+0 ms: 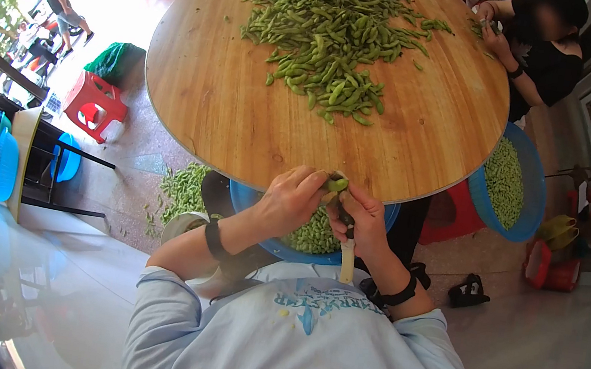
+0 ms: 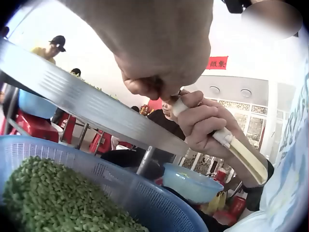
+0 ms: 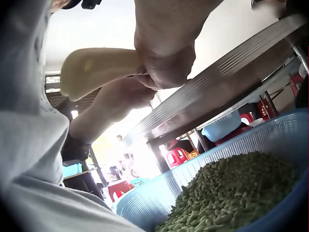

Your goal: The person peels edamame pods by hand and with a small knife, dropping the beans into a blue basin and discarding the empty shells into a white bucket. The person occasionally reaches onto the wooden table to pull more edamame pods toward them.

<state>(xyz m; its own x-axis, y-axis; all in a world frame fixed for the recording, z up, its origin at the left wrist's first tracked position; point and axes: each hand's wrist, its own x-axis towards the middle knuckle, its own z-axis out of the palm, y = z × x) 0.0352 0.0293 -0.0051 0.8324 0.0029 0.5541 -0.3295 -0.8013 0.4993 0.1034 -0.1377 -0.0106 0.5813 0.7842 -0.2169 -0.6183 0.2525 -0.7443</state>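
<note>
Over the near table edge, my left hand (image 1: pixel 288 197) pinches a green soybean pod (image 1: pixel 338 184) at the fingertips. Right beside it, my right hand (image 1: pixel 364 221) grips a tool with a long cream handle (image 1: pixel 347 261) that points back toward my chest. The same handle (image 3: pixel 99 71) shows broad and flat in the right wrist view; fingers hide the tool's working end, so I cannot tell its kind. Below both hands sits a blue mesh basket (image 2: pixel 113 181) heaped with shelled green beans (image 2: pixel 58 198). A large pile of pods (image 1: pixel 325 30) spreads across the round wooden table (image 1: pixel 204 81).
Another person (image 1: pixel 548 54) sits at the table's far right, hands at the edge. A blue basin (image 1: pixel 531 210) of beans stands at the right. Red stools (image 1: pixel 95 107) stand at the left, and loose pods (image 1: pixel 185 188) lie on the floor. Black sandals (image 1: pixel 469 290) lie at the right.
</note>
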